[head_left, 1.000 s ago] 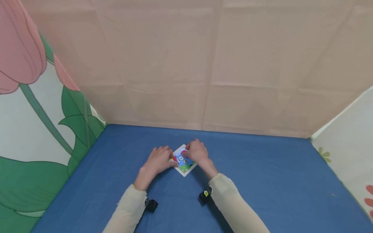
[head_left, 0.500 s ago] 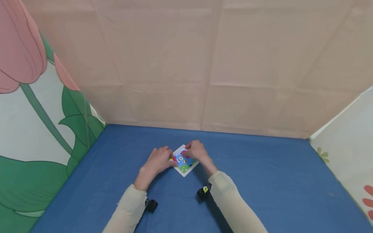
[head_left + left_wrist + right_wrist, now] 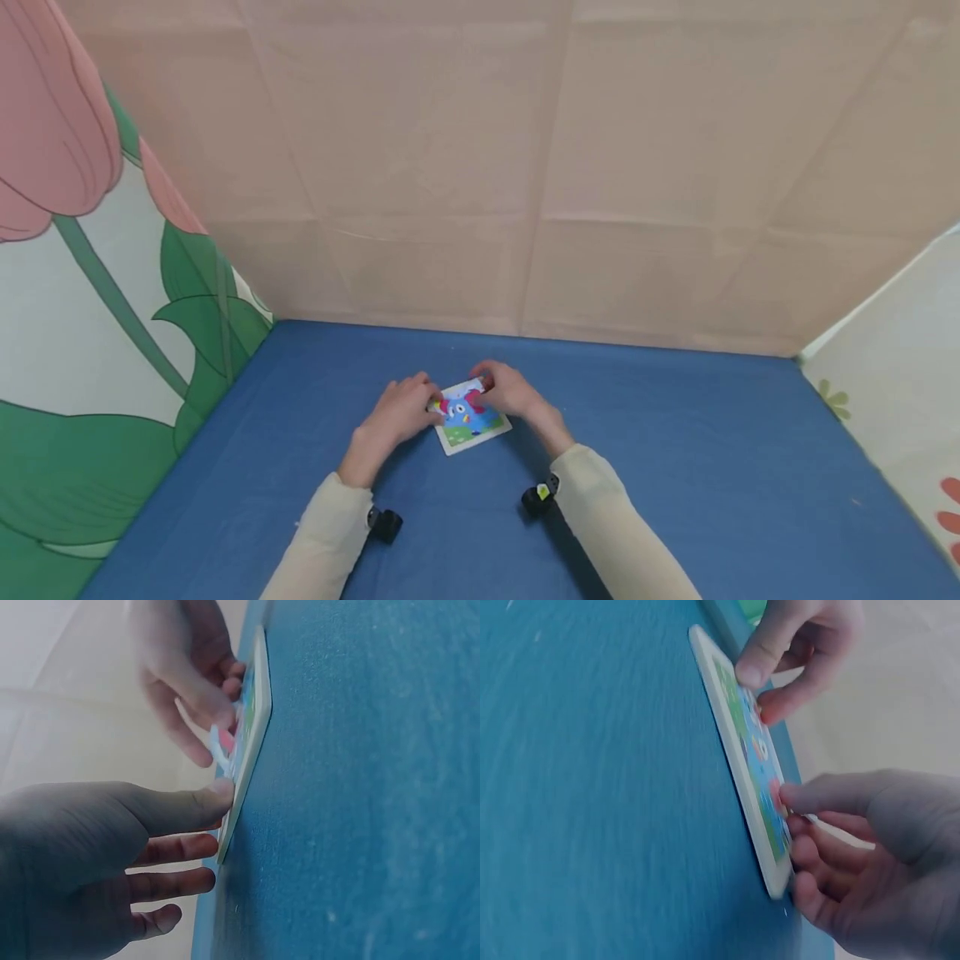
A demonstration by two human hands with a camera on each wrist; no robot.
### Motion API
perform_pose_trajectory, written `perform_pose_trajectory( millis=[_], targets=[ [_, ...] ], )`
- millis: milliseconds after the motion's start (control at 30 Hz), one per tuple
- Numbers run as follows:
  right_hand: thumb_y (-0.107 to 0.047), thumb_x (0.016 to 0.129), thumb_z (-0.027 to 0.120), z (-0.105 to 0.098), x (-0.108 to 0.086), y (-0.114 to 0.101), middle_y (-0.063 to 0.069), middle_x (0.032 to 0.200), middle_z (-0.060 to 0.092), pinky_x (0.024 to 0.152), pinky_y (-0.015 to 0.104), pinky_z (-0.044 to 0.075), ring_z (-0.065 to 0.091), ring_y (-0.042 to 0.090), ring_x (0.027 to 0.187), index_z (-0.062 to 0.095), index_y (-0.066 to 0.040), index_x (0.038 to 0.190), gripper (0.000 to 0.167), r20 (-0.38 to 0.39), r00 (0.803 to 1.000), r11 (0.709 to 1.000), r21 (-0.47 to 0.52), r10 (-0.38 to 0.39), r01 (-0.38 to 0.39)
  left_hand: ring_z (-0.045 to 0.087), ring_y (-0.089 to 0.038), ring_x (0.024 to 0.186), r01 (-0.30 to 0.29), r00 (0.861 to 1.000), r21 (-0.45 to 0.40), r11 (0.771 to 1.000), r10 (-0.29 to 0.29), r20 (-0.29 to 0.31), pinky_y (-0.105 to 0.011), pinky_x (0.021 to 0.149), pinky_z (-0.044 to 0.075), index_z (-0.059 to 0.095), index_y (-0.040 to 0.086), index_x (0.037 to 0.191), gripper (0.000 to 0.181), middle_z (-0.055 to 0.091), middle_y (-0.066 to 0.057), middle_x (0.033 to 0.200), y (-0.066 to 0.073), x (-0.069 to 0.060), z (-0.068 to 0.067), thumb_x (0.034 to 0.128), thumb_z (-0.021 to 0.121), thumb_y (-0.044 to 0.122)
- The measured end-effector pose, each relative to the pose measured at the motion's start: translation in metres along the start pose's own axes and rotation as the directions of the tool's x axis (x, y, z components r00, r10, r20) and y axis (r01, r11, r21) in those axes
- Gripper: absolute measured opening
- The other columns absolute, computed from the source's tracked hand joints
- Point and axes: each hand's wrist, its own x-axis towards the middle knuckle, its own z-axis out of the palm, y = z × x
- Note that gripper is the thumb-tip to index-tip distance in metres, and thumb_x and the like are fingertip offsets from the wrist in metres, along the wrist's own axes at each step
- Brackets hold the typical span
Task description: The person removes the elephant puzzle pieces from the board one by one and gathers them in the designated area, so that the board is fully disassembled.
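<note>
A small square picture board [image 3: 459,435], like a flat puzzle with a white border and a blue cartoon animal, lies turned at an angle on the blue table. My left hand [image 3: 405,408] holds its left edge, thumb on the face and fingers along the side. At the upper right of the board, my right hand [image 3: 517,394] pinches a small pink and light-blue piece [image 3: 223,742], which stands tilted off the face in the left wrist view. In the right wrist view, the right thumb lies over a red patch, and the curled fingers hide part of the board's edge.
The blue table [image 3: 675,467] reaches back to a beige cloth wall [image 3: 420,167]. A tulip-patterned panel [image 3: 82,333] stands at left and a pale panel [image 3: 885,358] at right. A black camera [image 3: 386,527] is strapped to the left wrist, another black camera [image 3: 536,500] to the right.
The board has turned clockwise, its near corner swinging left. Both hands have shifted slightly with it. The right hand has moved a little to the right.
</note>
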Motion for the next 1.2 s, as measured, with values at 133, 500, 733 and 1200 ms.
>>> perform_pose_trajectory(
  millis=[133,500,733,1200],
  targets=[
    [-0.013,0.088,0.074,-0.004,-0.002,0.003,0.008,0.099,0.063,0.072,0.033,0.046,0.055,0.019,0.082,0.064,-0.008,0.125,0.039,0.043,0.998,0.999,-0.024,-0.039,0.040,0.055,-0.022,0.098,0.004,1.000,-0.016,1.000,-0.004,0.002,-0.046,0.094,0.041,0.072,0.013,0.119,0.034,0.059,-0.004,0.110,0.000,-0.001,0.000,0.0886,0.076,0.026],
    [-0.015,0.083,0.081,-0.007,-0.006,0.007,0.005,0.095,0.063,0.074,0.032,0.047,0.055,0.017,0.085,0.069,-0.005,0.117,0.038,-0.004,0.997,0.992,-0.105,-0.071,0.071,0.052,-0.024,0.105,0.007,1.000,-0.051,0.999,-0.006,0.027,-0.047,0.099,0.040,0.069,0.013,0.127,0.034,0.058,-0.005,0.118,0.000,-0.002,0.000,0.0932,0.070,0.019],
    [-0.017,0.080,0.084,-0.012,-0.014,0.015,0.004,0.098,0.062,0.077,0.034,0.046,0.054,0.018,0.088,0.070,-0.008,0.115,0.039,-0.087,0.993,0.993,-0.092,-0.076,0.068,0.052,-0.023,0.102,0.016,0.999,-0.061,0.998,-0.013,0.036,-0.046,0.097,0.042,0.068,0.013,0.126,0.035,0.058,-0.005,0.118,0.000,-0.002,0.000,0.0935,0.070,0.026],
    [-0.013,0.079,0.083,-0.033,-0.039,0.035,0.007,0.104,0.062,0.068,0.029,0.046,0.054,0.020,0.084,0.069,-0.008,0.118,0.042,-0.186,0.982,0.999,-0.036,-0.032,0.026,0.050,-0.023,0.101,0.001,0.999,-0.086,0.996,0.004,0.049,-0.046,0.097,0.040,0.067,0.012,0.129,0.043,0.056,-0.005,0.121,0.002,-0.003,0.000,0.0896,0.075,0.028]
  ],
)
